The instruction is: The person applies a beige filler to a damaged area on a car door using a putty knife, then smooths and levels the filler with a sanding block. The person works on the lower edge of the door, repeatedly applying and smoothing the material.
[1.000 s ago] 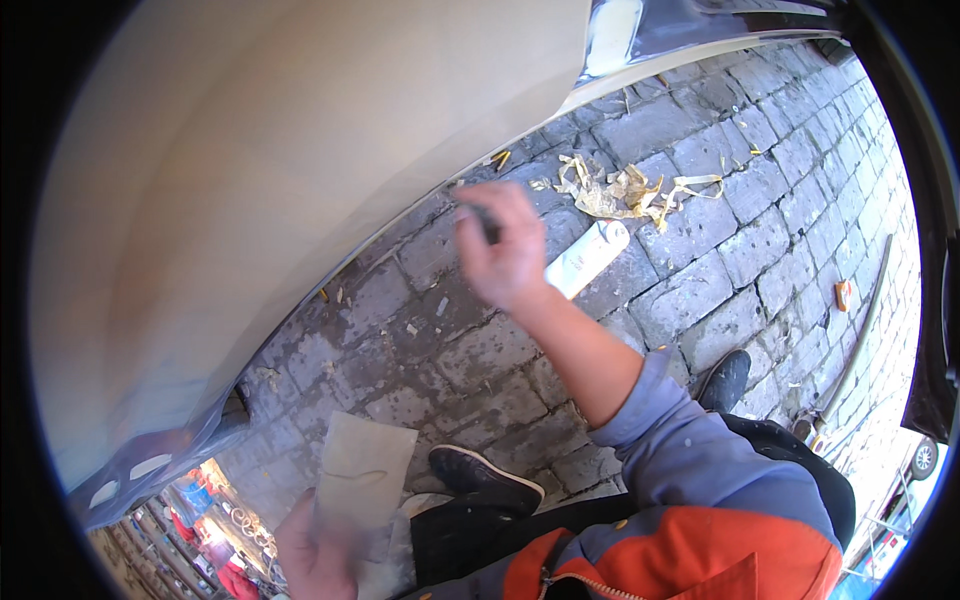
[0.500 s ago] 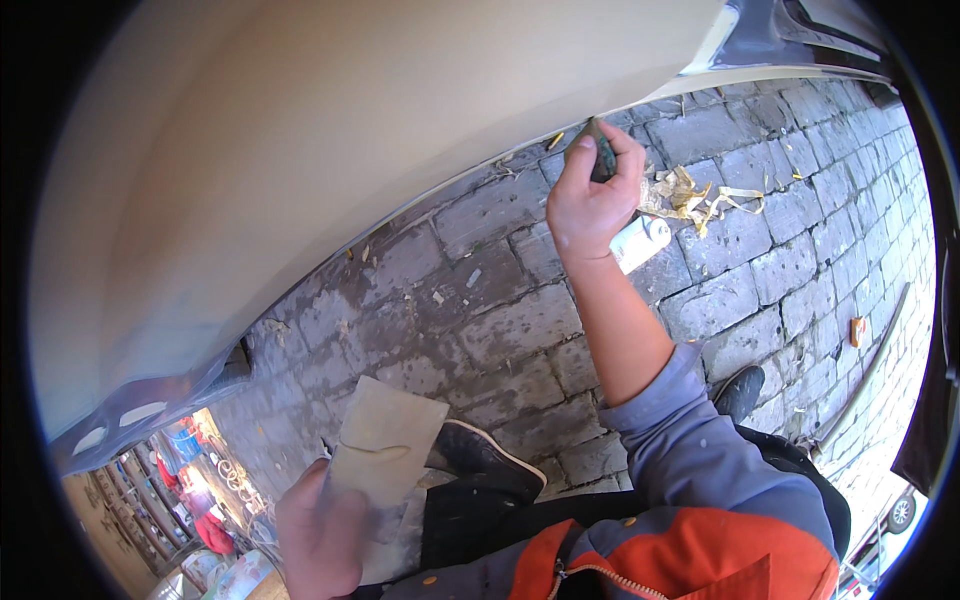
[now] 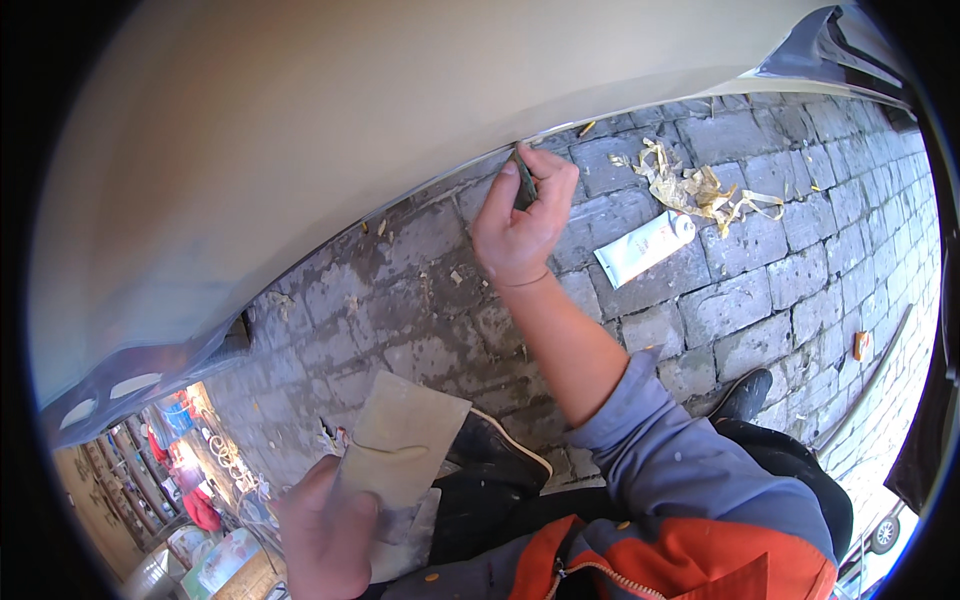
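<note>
Along the lower edge of a large beige car body panel [image 3: 330,130], my right hand [image 3: 522,235] pinches a small, thin, dark greenish spreader [image 3: 525,180]. The spreader's tip is at the panel's edge; whether it touches is too small to tell. Low on the left, my left hand [image 3: 325,535] grips a flat beige board [image 3: 410,415], thumb over its face. A thin wavy bead of paste [image 3: 390,449] lies across the board. Below it shows a second pale flat piece [image 3: 408,535], partly hidden by my fingers.
Grey stone paving [image 3: 735,285] lies beneath. On it are a white tube [image 3: 640,247], crumpled yellowish tape [image 3: 700,188] and a small orange box [image 3: 861,346]. My dark shoes [image 3: 745,395] rest below. Cluttered goods [image 3: 190,470] stand at the lower left.
My right hand has moved left along the panel's lower edge with the spreader, leaving the white tube in full view. My left hand still holds the board, its blur now less.
</note>
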Tool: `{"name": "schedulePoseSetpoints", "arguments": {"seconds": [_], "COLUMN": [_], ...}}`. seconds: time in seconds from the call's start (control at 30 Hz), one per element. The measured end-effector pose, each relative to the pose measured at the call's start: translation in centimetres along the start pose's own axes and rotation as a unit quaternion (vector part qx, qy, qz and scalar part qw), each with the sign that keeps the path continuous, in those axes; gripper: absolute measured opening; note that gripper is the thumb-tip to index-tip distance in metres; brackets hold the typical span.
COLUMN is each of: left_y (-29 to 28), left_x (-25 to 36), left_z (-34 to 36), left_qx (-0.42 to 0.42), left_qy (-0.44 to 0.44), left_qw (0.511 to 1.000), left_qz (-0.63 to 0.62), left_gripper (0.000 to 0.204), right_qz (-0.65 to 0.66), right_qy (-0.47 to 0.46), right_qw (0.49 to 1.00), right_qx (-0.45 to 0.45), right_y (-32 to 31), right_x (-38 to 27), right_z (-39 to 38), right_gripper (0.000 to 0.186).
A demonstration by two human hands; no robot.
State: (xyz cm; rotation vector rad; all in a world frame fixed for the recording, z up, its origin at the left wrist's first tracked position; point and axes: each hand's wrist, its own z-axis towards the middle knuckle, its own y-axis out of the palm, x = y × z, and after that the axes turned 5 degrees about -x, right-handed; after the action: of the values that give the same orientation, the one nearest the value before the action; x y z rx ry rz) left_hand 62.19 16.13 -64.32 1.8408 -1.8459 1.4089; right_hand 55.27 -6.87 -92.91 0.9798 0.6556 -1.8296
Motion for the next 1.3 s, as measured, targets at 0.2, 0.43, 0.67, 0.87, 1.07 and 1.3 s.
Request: {"name": "schedulePoseSetpoints", "arguments": {"seconds": [0.2, 0.43, 0.67, 0.87, 1.07, 1.3], "left_y": [-1.1, -1.7, -2.3, -3.3, -3.5, -3.5], "left_x": [0.2, -0.2, -1.8, -1.6, -2.8, -2.5], "left_z": [-0.2, -0.6, -0.7, -1.2, -1.3, -1.3], "left_qx": [-0.025, -0.020, 0.040, 0.023, 0.047, 0.038], "left_qy": [-0.008, -0.015, -0.039, -0.040, -0.036, -0.036], "left_qw": [1.000, 0.999, 0.998, 0.999, 0.998, 0.998], "left_qz": [0.005, 0.024, -0.001, 0.001, -0.022, -0.027], "left_gripper": [0.034, 0.036, 0.041, 0.040, 0.039, 0.040], "right_qz": [0.039, 0.228, 0.096, -0.064, -0.195, -0.184], "right_qy": [0.002, 0.440, 0.187, 0.007, -0.074, -0.009], "right_qw": [0.990, 0.868, 0.977, 0.998, 0.977, 0.976], "right_qx": [-0.136, -0.006, -0.016, -0.017, -0.043, -0.115], "right_y": [-3.0, -3.3, -2.3, -3.6, -5.5, -4.2], "right_x": [0.1, 0.0, 1.0, 1.2, 1.4, -1.0], "right_z": [-0.9, -3.1, -2.9, 1.5, 4.1, 2.7], "right_gripper": [0.025, 0.026, 0.020, 0.025, 0.030, 0.029]}}
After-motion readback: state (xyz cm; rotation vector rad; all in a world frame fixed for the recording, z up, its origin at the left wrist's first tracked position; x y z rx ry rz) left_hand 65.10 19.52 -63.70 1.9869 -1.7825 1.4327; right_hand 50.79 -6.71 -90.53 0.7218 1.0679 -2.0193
